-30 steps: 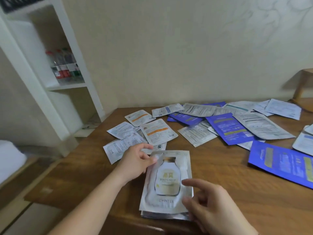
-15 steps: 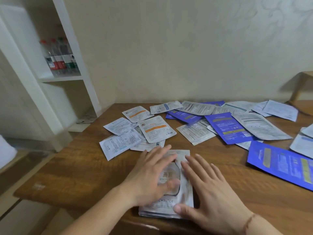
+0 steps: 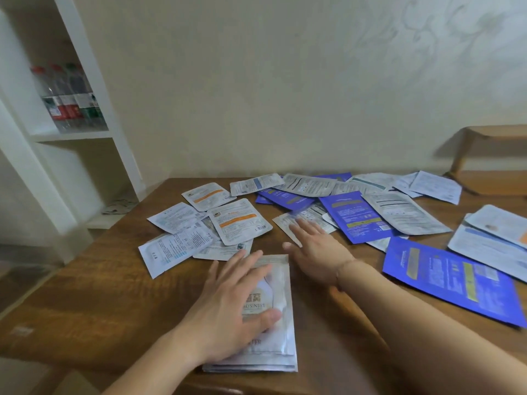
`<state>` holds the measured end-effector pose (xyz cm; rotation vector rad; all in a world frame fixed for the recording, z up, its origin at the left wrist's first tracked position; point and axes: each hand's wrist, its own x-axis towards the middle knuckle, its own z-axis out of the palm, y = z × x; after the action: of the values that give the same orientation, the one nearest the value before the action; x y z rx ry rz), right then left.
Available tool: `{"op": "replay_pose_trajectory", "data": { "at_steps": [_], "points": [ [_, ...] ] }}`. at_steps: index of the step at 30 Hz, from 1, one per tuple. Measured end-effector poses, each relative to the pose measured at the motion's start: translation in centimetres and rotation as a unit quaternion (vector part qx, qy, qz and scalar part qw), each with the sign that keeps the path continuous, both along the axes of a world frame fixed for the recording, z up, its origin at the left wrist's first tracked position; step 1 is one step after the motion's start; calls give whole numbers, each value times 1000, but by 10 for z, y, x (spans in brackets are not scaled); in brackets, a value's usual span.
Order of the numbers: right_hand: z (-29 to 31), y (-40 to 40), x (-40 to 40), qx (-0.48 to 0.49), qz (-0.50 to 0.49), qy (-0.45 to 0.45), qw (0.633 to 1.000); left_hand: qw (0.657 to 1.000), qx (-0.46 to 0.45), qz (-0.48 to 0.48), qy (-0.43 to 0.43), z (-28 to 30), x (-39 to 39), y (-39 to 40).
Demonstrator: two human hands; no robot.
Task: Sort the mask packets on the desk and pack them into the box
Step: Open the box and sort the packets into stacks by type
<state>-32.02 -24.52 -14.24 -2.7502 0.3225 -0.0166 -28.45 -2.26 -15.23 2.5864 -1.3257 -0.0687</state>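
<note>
Our left hand point(image 3: 228, 306) lay flat w/ fingers straight and spread on top of the stack point(image 3: 273, 332) of silvery packets at the desk's near edge, pressing it down, gripping nothing; thumb rested near the printed bottle on the top packet. Our right hand point(image 3: 316, 249) was stretched out beyond the stack, fingers straight and slightly apart, palm down, fingertips on a white packet point(image 3: 288, 223) at the near edge of the pile; it held nothing we could see. A thin bracelet point(image 3: 342, 269) sat on that wrist. Past the hands the loose packets were scattered across the desk point(image 3: 99, 295): two orange-striped ones point(image 3: 239, 220) and a few white ones w/ small print to the left, overlapping; dark blue ones point(image 3: 353, 215) mixed w/ white in the middle and back; a big blue packet point(image 3: 453, 280) near the right edge, apart from the rest, w/ more white ones just behind it. We couldn't see a box anywhere in view. Further out, a white shelf point(image 3: 85, 89) stood left of the desk w/ bottles point(image 3: 68, 98) on it, approx. four, red and green labels. A wooden stand point(image 3: 490, 155) stood at far right by the wall.
</note>
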Motion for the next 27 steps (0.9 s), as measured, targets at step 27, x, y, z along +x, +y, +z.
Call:
{"op": "replay_pose_trajectory", "data": {
  "at_steps": [27],
  "points": [
    [-57, -21, -254, -104, 80, -418, 899, 957, 77, -260, 103, -7, -97, -81]
  ]
}}
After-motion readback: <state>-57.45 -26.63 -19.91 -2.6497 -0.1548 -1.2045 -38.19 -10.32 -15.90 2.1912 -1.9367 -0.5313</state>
